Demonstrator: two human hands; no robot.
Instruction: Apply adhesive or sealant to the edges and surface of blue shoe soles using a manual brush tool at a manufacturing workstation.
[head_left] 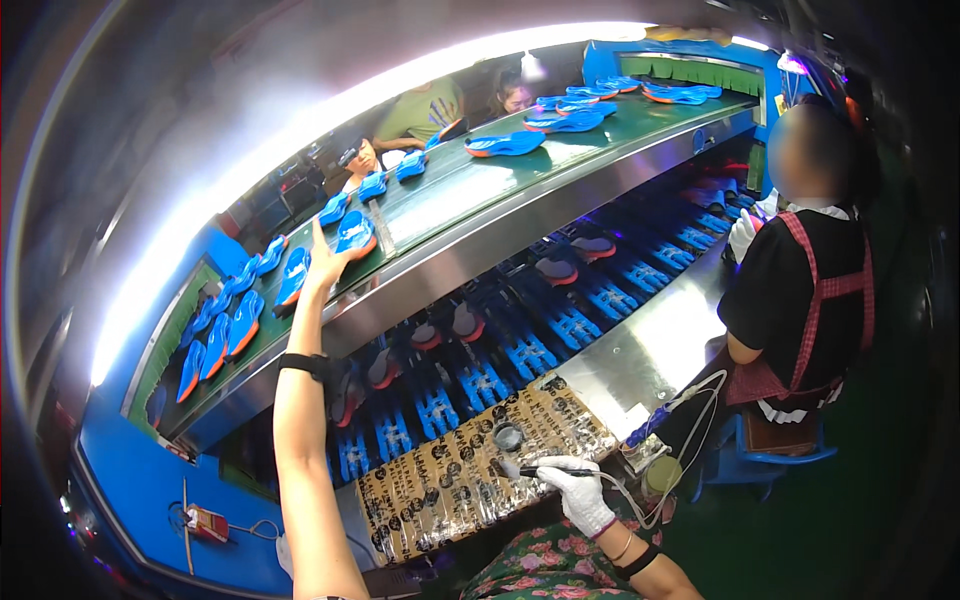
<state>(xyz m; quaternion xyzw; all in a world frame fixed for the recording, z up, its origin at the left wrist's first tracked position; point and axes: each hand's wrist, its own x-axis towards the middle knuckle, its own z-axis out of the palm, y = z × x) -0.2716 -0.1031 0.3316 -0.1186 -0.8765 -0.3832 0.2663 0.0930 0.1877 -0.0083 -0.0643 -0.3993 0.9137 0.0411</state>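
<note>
My bare left hand (325, 268) reaches over the upper conveyor belt (425, 205), fingers spread. It meets the near edge of a blue shoe sole (355, 232) with an orange rim; whether it grips the sole cannot be made out. Beside it lies another blue sole (293, 277). Low in front of me, my right hand (578, 492), in a white glove, is closed round a brush (548, 471) with a dark handle and a pale tip. A thin pale hose runs back from the handle. Just beyond the tip, a small round cup (508, 436) sits on the tape-covered board (440, 500).
Below the belt, a lower line (525, 350) carries grey shoe parts on blue racks. A metal ledge (640, 350) borders it. At right, a co-worker (800, 300) in a checked apron sits on a blue stool (760, 455). Other people are across the belt. A red box (207, 523) hangs lower left.
</note>
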